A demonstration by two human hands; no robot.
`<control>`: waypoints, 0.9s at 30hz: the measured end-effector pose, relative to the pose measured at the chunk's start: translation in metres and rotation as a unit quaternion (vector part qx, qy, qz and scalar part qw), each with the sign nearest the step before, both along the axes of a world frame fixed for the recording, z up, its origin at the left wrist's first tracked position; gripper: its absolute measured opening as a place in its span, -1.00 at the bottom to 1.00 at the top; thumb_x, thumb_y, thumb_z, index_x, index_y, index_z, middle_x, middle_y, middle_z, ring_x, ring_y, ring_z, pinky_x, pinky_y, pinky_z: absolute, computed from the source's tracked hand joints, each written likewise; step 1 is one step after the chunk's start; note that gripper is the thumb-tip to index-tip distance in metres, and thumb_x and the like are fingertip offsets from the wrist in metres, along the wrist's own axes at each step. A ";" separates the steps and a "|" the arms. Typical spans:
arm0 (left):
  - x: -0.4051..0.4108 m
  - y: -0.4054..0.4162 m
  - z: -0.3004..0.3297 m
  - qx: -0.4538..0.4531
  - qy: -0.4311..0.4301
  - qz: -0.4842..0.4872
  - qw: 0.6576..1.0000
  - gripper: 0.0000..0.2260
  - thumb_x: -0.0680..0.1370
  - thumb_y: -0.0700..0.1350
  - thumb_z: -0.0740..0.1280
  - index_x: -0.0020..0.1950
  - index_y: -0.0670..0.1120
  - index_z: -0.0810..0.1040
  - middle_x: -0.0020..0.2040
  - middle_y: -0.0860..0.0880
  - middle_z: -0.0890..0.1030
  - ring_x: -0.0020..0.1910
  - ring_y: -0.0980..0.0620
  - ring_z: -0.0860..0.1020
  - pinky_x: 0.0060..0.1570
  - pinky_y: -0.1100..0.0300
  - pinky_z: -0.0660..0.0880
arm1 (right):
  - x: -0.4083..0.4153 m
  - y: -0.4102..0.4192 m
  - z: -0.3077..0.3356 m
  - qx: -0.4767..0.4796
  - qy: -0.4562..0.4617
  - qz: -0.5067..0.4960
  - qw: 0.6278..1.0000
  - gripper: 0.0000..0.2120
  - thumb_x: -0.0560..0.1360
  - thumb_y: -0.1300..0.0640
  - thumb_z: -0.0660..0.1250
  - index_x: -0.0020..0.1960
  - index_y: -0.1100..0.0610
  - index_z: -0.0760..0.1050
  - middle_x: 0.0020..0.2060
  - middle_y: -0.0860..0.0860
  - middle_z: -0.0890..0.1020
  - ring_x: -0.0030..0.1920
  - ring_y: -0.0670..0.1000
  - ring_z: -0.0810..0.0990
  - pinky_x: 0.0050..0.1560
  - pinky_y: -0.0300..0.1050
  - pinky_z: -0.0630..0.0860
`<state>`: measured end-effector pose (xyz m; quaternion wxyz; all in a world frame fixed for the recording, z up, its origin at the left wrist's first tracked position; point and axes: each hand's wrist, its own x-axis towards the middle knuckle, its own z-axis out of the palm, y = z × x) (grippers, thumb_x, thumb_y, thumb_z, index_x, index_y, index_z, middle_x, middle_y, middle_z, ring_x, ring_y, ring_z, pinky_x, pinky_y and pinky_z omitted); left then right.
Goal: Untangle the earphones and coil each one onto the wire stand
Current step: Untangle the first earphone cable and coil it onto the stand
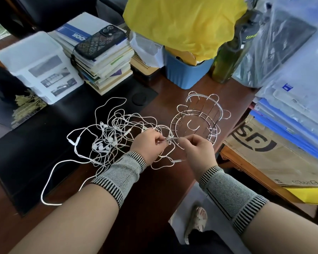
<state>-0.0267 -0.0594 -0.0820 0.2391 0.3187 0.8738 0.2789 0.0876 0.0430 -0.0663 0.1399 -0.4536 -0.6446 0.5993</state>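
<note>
Left hand (151, 143) and right hand (196, 149) pinching thin white earphones (106, 136) — tangled, looping — beside round chrome wire stand (200, 120)

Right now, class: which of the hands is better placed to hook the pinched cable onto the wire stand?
Probably the right hand: it pinches the cable beside the wire stand's rim; the left hand is farther away.

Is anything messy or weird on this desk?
Yes. The white earphones lie in one big knotted heap on the desk, cords looping everywhere. The left hand and right hand pinch one cord between them. The wire stand beside the heap has nothing coiled on it.
</note>
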 end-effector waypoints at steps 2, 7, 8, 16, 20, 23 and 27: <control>-0.002 0.000 0.002 0.025 -0.051 0.037 0.998 -0.79 0.54 0.07 0.37 -0.17 -0.05 0.59 -0.27 0.06 0.54 -0.30 0.10 0.49 -0.26 0.22 0.43 | 0.004 0.003 -0.002 0.001 -0.010 -0.034 0.999 -0.82 0.43 0.20 0.38 -0.33 0.19 0.53 -0.57 -0.09 0.41 -0.46 -0.04 0.37 -0.37 -0.05 0.42; -0.020 -0.006 0.005 0.061 -0.067 0.167 0.982 -0.77 0.58 -0.07 0.30 -0.25 -0.13 0.56 -0.43 0.03 0.47 -0.47 0.10 0.36 -0.42 0.24 0.31 | 0.016 0.011 -0.011 0.011 -0.025 -0.087 0.996 -0.77 0.44 0.20 0.32 -0.24 0.39 0.50 -0.51 0.00 0.41 -0.46 -0.04 0.32 -0.37 -0.15 0.32; -0.023 -0.006 0.005 0.062 -0.080 0.190 0.977 -0.75 0.57 -0.09 0.28 -0.28 -0.14 0.52 -0.44 0.01 0.45 -0.47 0.07 0.35 -0.41 0.22 0.31 | 0.018 0.011 -0.013 0.013 -0.027 -0.093 0.995 -0.77 0.43 0.20 0.31 -0.24 0.39 0.49 -0.52 -0.01 0.39 -0.46 -0.04 0.31 -0.37 -0.15 0.31; -0.024 -0.008 0.006 0.065 -0.092 0.237 0.965 -0.67 0.52 -0.18 0.17 -0.46 -0.10 0.29 -0.52 0.01 0.27 -0.50 0.03 0.22 -0.43 0.19 0.18 | 0.025 0.019 -0.021 -0.006 -0.050 -0.122 0.991 -0.78 0.41 0.16 0.32 -0.36 0.26 0.48 -0.56 -0.04 0.36 -0.45 0.00 0.32 -0.34 -0.09 0.31; -0.016 -0.007 0.014 0.065 -0.133 0.127 0.981 -0.73 0.53 -0.08 0.33 -0.30 -0.21 0.55 -0.38 -0.11 0.54 -0.35 -0.02 0.48 -0.23 0.13 0.47 | 0.026 0.018 -0.019 -0.011 -0.081 -0.042 0.996 -0.83 0.41 0.19 0.39 -0.35 0.16 0.59 -0.51 0.03 0.50 -0.43 0.02 0.45 -0.32 -0.07 0.44; -0.010 -0.002 0.018 0.077 -0.145 0.074 0.984 -0.76 0.54 0.03 0.38 -0.19 -0.11 0.65 -0.26 -0.09 0.67 -0.19 -0.01 0.63 0.01 0.08 0.53 | 0.026 0.012 -0.012 -0.023 -0.084 0.026 0.996 -0.88 0.43 0.19 0.41 -0.28 0.17 0.62 -0.48 0.04 0.51 -0.47 -0.05 0.41 -0.41 -0.20 0.38; -0.010 0.004 0.018 0.064 -0.113 0.117 0.985 -0.73 0.60 0.03 0.27 -0.19 -0.03 0.66 -0.56 0.09 0.33 -0.60 0.16 0.26 -0.40 0.20 0.29 | 0.028 0.011 -0.004 -0.087 -0.062 0.055 0.993 -0.82 0.41 0.27 0.34 -0.37 0.24 0.56 -0.63 -0.08 0.37 -0.56 -0.07 0.29 -0.49 -0.24 0.26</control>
